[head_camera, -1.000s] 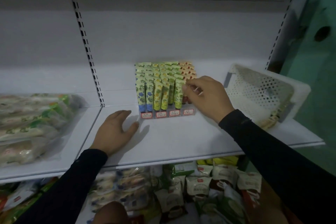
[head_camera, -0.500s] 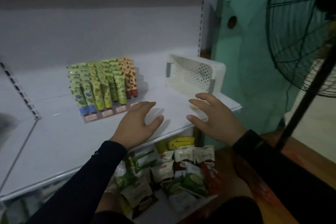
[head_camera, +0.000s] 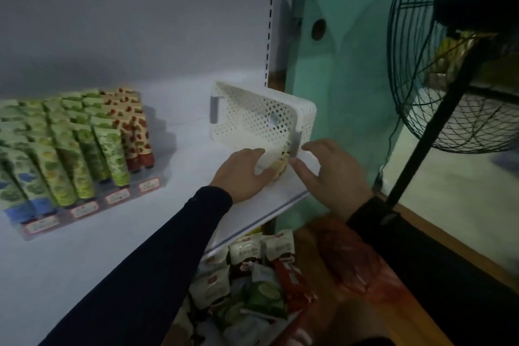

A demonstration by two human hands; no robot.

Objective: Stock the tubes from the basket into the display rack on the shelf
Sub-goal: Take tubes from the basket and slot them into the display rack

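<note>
Basket point(head_camera: 261, 118) tipped on its side, mouth apparently toward both hands point(head_camera: 241, 174).

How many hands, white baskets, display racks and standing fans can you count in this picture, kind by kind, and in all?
Hands: 2 (left hand, right hand)
White basket: 1
Display rack: 1
Standing fan: 1
Total: 5

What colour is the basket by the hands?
White, perforated with small holes, grey clips on it; head view.
</note>
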